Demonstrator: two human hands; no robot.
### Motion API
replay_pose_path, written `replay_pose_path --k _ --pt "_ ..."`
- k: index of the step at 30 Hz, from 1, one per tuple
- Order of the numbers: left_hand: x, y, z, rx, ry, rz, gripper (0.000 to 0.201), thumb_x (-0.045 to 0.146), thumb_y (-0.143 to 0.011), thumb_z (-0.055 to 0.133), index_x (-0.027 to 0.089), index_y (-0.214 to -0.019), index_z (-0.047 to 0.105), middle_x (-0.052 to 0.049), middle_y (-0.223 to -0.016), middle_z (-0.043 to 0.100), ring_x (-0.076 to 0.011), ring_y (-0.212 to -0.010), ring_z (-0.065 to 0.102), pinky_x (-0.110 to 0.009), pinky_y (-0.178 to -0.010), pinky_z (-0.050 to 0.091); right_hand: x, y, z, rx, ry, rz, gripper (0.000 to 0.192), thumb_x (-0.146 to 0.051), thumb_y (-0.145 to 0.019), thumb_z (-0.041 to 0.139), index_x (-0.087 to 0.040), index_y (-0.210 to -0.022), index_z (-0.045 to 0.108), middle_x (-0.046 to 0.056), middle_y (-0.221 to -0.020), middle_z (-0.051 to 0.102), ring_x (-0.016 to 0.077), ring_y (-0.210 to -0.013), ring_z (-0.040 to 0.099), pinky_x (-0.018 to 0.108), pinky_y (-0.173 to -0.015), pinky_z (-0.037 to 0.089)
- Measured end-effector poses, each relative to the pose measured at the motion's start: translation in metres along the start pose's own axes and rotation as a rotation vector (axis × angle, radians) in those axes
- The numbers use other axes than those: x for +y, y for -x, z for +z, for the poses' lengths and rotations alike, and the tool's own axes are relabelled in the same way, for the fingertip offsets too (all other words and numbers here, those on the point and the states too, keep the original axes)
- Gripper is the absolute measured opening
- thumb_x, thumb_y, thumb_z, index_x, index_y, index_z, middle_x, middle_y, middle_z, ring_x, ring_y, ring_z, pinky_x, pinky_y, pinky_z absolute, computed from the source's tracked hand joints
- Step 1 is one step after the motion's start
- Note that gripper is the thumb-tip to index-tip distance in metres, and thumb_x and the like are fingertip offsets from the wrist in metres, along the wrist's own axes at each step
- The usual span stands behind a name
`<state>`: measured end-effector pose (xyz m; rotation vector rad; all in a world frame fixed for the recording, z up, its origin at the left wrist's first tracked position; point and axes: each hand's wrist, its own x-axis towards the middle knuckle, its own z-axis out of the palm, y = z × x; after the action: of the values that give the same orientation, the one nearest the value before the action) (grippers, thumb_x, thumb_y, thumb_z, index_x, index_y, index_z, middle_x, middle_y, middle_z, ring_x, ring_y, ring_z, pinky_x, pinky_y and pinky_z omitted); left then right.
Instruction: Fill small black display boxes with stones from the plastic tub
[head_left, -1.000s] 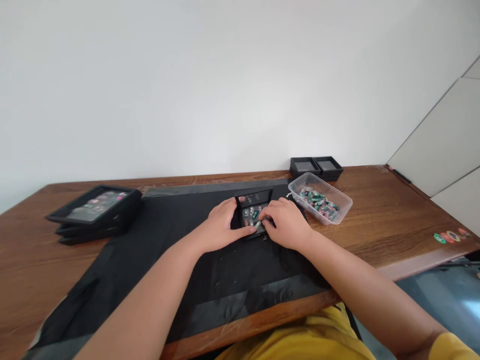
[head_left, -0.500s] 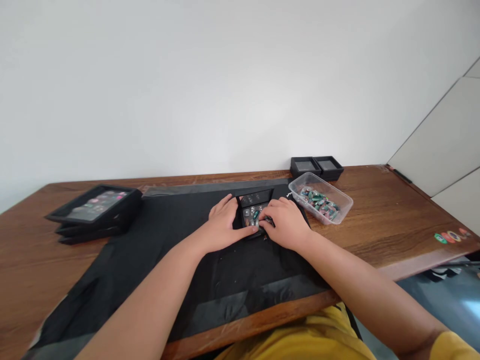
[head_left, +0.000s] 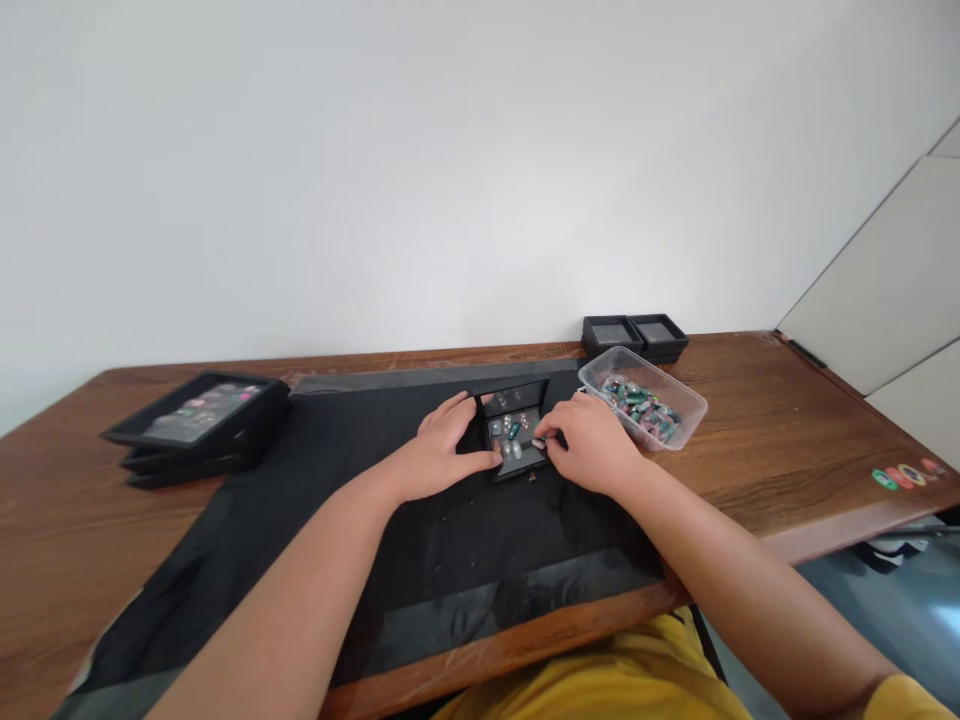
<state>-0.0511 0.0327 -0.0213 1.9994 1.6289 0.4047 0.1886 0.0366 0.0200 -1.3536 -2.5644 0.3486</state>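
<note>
My right hand has its grip pressed together at the fingertips on the right edge of the small black tray, seemingly pinching one little stone, though it is too small to tell for sure. My left hand lies flat against the tray's left side, fingers spread, bracing it. The tray sits on the black cloth in the middle of the desk, with a few stones lying inside. I judge this as the placing step: seating a stone in the tray. The next move would call for a fine, steady pinch without nudging the neighbours. Just right stands the clear tub of stones; far left, stacked dark trays.
</note>
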Motion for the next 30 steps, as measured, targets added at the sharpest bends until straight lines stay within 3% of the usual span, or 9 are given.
replay_pose_path --k 9,15,20,30 --pt "-0.001 -0.001 0.002 0.009 -0.012 0.018 0.095 0.066 -0.075 0.063 0.024 -0.156 0.039 -0.011 -0.164 0.044 -0.0371 -0.157 0.026 -0.053 -0.126 0.027 -0.007 0.0 0.0 -0.038 0.012 0.048 0.014 -0.024 -0.092 0.069 -0.022 -0.094 0.083 0.004 -0.095 0.081 0.0249 -0.098 0.062 0.039 -0.09 0.041" --pt "-0.007 -0.001 0.003 0.007 -0.003 0.05 0.094 0.069 -0.076 0.06 0.024 -0.156 0.04 -0.011 -0.165 0.043 -0.037 -0.158 0.024 -0.054 -0.125 0.027 -0.003 0.001 0.001 0.015 0.005 0.025 0.02 -0.014 -0.088 0.067 -0.019 -0.101 0.082 0.006 -0.103 0.078 0.0242 -0.099 0.062 0.038 -0.093 0.043" --pt "-0.008 -0.001 0.003 0.03 0.012 0.04 0.091 0.07 -0.078 0.06 0.027 -0.155 0.041 -0.011 -0.164 0.044 -0.0383 -0.156 0.028 -0.054 -0.124 0.029 0.003 -0.001 0.004 0.05 -0.002 0.037 0.017 -0.018 -0.089 0.07 -0.019 -0.102 0.081 0.007 -0.103 0.076 0.0234 -0.099 0.062 0.038 -0.094 0.043" --pt "-0.007 -0.005 0.012 0.131 -0.069 0.081 0.083 0.07 -0.08 0.058 0.024 -0.148 0.048 -0.013 -0.15 0.059 -0.0381 -0.147 0.044 -0.052 -0.119 0.037 0.0 -0.005 0.006 0.02 0.019 0.101 0.012 -0.022 -0.092 0.069 -0.018 -0.094 0.08 0.008 -0.096 0.076 0.0227 -0.094 0.064 0.034 -0.088 0.045"
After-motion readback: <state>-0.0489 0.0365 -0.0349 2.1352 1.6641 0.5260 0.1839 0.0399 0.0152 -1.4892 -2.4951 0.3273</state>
